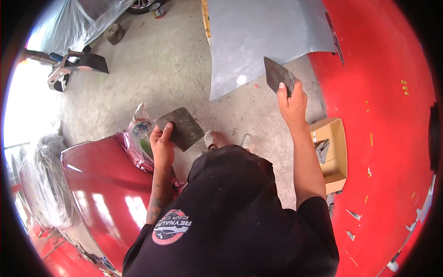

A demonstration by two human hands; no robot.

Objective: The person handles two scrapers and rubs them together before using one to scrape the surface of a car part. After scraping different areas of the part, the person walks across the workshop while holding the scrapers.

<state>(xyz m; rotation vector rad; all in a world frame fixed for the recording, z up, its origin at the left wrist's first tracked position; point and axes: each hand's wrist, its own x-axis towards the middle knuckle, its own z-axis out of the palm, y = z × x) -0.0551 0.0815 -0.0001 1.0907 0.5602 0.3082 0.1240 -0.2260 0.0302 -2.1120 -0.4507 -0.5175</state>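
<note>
My left hand (pixel 162 144) grips a dark, flat, squarish plate (pixel 185 129), thumb on top, held low in front of my body. Farther forward and to the right, my right hand (pixel 293 102) pinches a second dark flat plate (pixel 277 74) by its near edge. That second plate is tilted, and its far part overlaps the near edge of a grey panel (pixel 267 32) in the view. The two plates are apart from each other. Smudges show on the surfaces of both.
A red car body (pixel 383 138) runs along the right, with an open cardboard box (pixel 342 152) beside it. Glossy red panel (pixel 101 184) and crumpled plastic sheeting (pixel 44 180) lie at left. Farther off are a black-and-pink part (pixel 76 67), a round block (pixel 114 33) and a can (pixel 158 11).
</note>
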